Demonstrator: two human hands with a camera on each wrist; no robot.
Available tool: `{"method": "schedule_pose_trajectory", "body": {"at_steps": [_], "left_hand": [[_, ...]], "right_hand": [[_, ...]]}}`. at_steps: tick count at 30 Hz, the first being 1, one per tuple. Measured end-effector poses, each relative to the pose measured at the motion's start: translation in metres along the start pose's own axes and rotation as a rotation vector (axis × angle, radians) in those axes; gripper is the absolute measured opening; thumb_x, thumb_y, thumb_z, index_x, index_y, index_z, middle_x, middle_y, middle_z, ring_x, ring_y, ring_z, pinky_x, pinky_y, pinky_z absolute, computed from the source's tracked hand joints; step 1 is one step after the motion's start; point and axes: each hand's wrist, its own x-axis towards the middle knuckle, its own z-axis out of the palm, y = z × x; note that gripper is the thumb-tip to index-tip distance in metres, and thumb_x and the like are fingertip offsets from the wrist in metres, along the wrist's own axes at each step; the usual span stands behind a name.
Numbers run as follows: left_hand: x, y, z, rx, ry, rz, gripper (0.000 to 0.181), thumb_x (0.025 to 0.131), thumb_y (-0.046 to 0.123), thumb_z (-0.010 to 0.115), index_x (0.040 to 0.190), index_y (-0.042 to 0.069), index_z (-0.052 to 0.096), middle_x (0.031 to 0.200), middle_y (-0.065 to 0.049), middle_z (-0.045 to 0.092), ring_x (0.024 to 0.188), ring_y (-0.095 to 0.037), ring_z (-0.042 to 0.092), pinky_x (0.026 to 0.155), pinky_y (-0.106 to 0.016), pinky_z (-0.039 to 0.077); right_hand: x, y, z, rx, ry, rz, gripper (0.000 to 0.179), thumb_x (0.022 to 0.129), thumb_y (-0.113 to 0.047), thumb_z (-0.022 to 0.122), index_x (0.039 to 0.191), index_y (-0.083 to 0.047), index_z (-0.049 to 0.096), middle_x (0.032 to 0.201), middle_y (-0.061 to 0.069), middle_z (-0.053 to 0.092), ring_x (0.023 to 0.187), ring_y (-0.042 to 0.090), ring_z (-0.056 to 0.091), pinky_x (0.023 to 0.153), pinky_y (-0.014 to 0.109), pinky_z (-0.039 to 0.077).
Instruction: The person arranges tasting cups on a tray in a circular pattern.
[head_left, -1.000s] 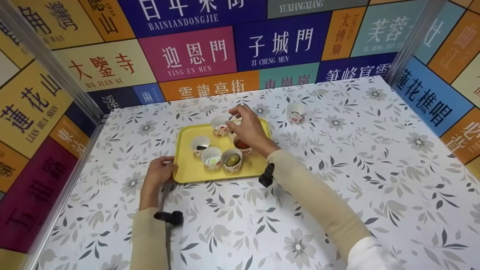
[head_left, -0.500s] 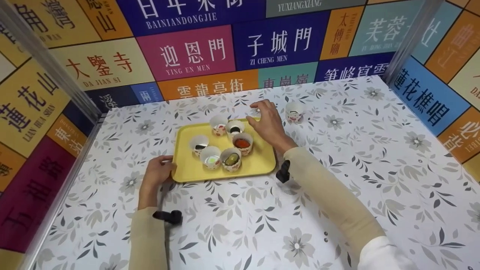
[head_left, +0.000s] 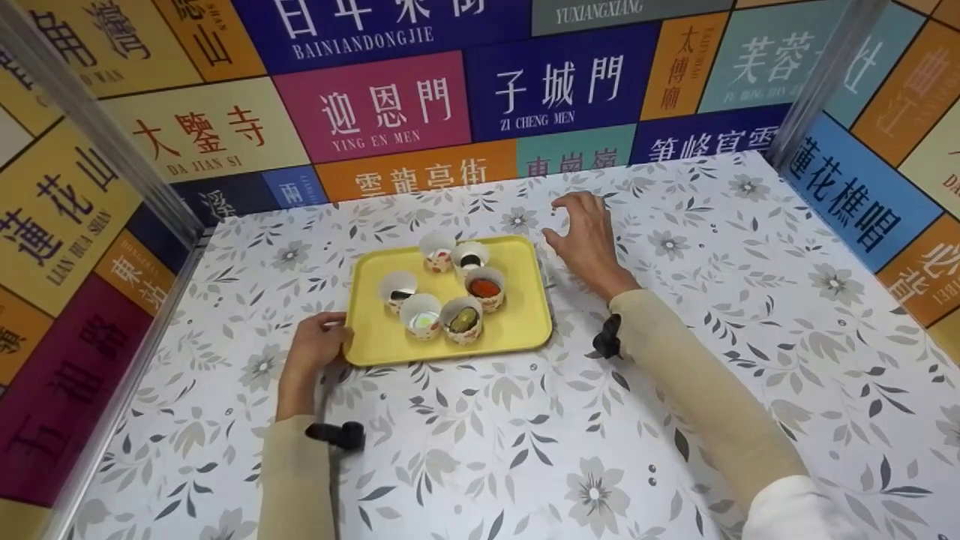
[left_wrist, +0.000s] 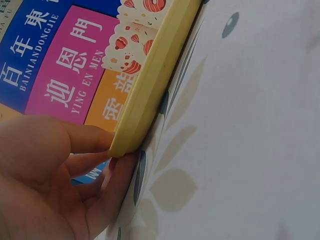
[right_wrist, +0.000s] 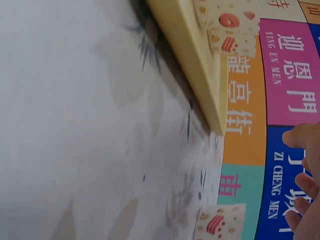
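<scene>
My left hand [head_left: 316,346] pinches the left edge of a yellow tray [head_left: 517,330]. In the left wrist view, fingers lie on the rim and under it. Several patterned paper cups stand on the tray: one with a red filling [head_left: 486,288], one with a greenish lump [head_left: 463,320], one with something pale green [head_left: 421,322], and others with dark pieces. My right hand [head_left: 589,244] hovers right of the tray, fingers bent apart, holding nothing. A lone paper cup [right_wrist: 220,222] stands near it in the right wrist view; the hand hides that cup in the head view.
A white tabletop [head_left: 480,450] with a grey leaf print lies under everything. Colourful sign-covered panels [head_left: 375,105] rise along the back and both sides. Black straps with small devices sit on both wrists.
My right hand has moved rightward from over the tray's cups toward the lone cup, now covering it in the head view. The left hand and tray have stayed put.
</scene>
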Motion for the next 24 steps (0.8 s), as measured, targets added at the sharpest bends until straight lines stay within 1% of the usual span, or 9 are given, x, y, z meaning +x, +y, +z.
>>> {"method": "schedule_pose_trajectory", "body": {"at_steps": [2,8,12,18,24], "left_hand": [[0.000,0.000,0.001,0.003,0.002,0.000,0.045,0.096,0.012,0.053,0.138,-0.002,0.056,0.133,-0.028,0.060,0.092,-0.022,0.067,0.068,-0.024,0.053],[0.000,0.000,0.002,0.000,-0.011,-0.008,0.046,0.096,0.013,0.052,0.139,-0.002,0.056,0.130,-0.028,0.061,0.088,-0.020,0.066,0.068,-0.023,0.053],[0.001,-0.001,0.001,0.015,-0.002,-0.019,0.046,0.096,0.013,0.052,0.139,-0.001,0.056,0.128,-0.026,0.062,0.087,-0.018,0.065,0.068,-0.023,0.052],[0.001,-0.001,0.001,0.020,0.008,-0.016,0.045,0.096,0.013,0.052,0.138,-0.001,0.057,0.128,-0.026,0.063,0.086,-0.017,0.065,0.068,-0.023,0.052],[0.001,-0.001,0.000,0.024,0.016,-0.004,0.044,0.097,0.013,0.053,0.138,-0.001,0.057,0.128,-0.027,0.062,0.086,-0.018,0.065,0.067,-0.023,0.052]], "right_hand": [[-0.001,0.007,-0.003,0.001,0.005,0.006,0.046,0.088,-0.018,0.077,0.128,-0.002,0.059,0.134,0.017,0.053,0.126,0.036,0.044,0.111,0.050,0.032],[-0.004,0.024,-0.011,0.018,-0.021,0.086,0.057,0.087,-0.017,0.078,0.136,-0.003,0.054,0.143,0.018,0.047,0.134,0.037,0.038,0.114,0.052,0.030],[-0.004,0.034,-0.013,0.033,-0.044,0.123,0.062,0.087,-0.019,0.078,0.140,-0.002,0.050,0.148,0.019,0.043,0.138,0.039,0.034,0.116,0.053,0.029],[-0.003,0.043,-0.014,0.041,-0.084,0.202,0.070,0.088,-0.023,0.077,0.145,-0.002,0.043,0.153,0.020,0.037,0.141,0.039,0.032,0.117,0.052,0.030],[-0.002,0.050,-0.010,0.047,-0.096,0.255,0.078,0.087,-0.022,0.077,0.149,0.001,0.036,0.153,0.024,0.034,0.138,0.041,0.033,0.115,0.052,0.033]]}}
